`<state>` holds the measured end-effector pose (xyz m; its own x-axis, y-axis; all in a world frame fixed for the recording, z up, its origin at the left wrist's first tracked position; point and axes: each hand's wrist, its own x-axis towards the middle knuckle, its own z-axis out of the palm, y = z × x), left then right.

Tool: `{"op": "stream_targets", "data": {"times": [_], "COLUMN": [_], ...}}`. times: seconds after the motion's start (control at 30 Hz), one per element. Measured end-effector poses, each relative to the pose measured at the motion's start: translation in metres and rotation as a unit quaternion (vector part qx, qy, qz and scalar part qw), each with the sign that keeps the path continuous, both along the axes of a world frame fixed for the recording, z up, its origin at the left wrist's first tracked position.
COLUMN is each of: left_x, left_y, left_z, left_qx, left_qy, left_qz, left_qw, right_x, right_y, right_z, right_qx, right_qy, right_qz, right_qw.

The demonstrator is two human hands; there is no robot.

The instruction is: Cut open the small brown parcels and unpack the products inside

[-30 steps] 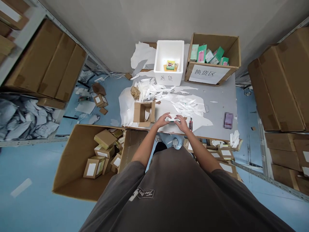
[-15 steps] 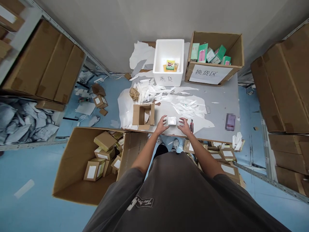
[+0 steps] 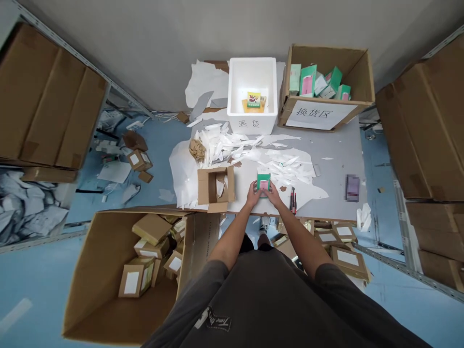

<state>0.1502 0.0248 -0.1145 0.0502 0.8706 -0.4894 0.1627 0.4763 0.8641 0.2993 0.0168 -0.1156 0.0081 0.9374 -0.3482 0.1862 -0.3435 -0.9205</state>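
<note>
A small green, white and pink carton point(image 3: 264, 179) is held between my two hands near the table's front edge. My left hand point(image 3: 254, 194) is closed on its left side, and my right hand point(image 3: 272, 194) grips the right side. Just right of my right hand lies a red and black utility knife point(image 3: 293, 200). An opened brown cardboard box point(image 3: 203, 187) with white paper inside stands to the left of my left hand. White paper strips point(image 3: 290, 166) are strewn behind the carton.
At the back of the table point(image 3: 337, 159) stand a white bin point(image 3: 253, 124) holding small packets and a cardboard box point(image 3: 348, 116) with green cartons. A large carton point(image 3: 87, 295) of parcels is at lower left. More parcels point(image 3: 348, 261) lie below the table at right.
My hands, open on either side of the carton before, have closed in on it. The carton is now tilted up, showing its green and pink face. The view has shifted slightly.
</note>
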Motion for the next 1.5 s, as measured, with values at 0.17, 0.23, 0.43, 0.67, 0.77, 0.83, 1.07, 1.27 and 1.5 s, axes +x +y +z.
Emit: {"op": "stream_targets", "data": {"times": [0.17,0.23,0.43,0.67,0.77,0.83,1.07,1.27,1.5], "left_x": [-0.012,-0.013,0.023,0.122,0.178,0.215,0.262,0.148,-0.100], "left_y": [0.021,0.038,0.132,0.260,0.317,0.358,0.452,0.369,0.154], "left_z": [0.036,0.057,0.138,0.197,0.211,0.223,0.259,0.213,0.139], "left_qx": [0.060,0.103,0.230,0.335,0.344,0.341,0.396,0.380,0.245], "left_qy": [-0.010,-0.011,-0.034,-0.029,-0.010,-0.010,0.000,0.018,0.247], "left_qz": [-0.064,-0.089,-0.122,-0.155,-0.168,-0.177,-0.127,-0.080,0.024], "left_qw": [0.996,0.991,0.965,0.929,0.924,0.923,0.910,0.921,0.937], "right_x": [-0.001,0.005,0.047,0.146,0.196,0.229,0.309,0.240,0.071], "right_y": [0.020,0.037,0.111,0.228,0.287,0.325,0.387,0.321,0.211], "right_z": [0.044,0.069,0.157,0.200,0.207,0.216,0.240,0.213,0.212], "right_qx": [0.004,0.019,0.131,0.225,0.251,0.271,0.222,0.297,0.330], "right_qy": [-0.042,-0.067,-0.087,-0.038,-0.040,-0.057,-0.212,-0.215,-0.126], "right_qz": [-0.066,-0.093,-0.127,-0.161,-0.193,-0.217,-0.269,-0.163,0.019], "right_qw": [0.997,0.993,0.979,0.960,0.948,0.936,0.913,0.916,0.935]}}
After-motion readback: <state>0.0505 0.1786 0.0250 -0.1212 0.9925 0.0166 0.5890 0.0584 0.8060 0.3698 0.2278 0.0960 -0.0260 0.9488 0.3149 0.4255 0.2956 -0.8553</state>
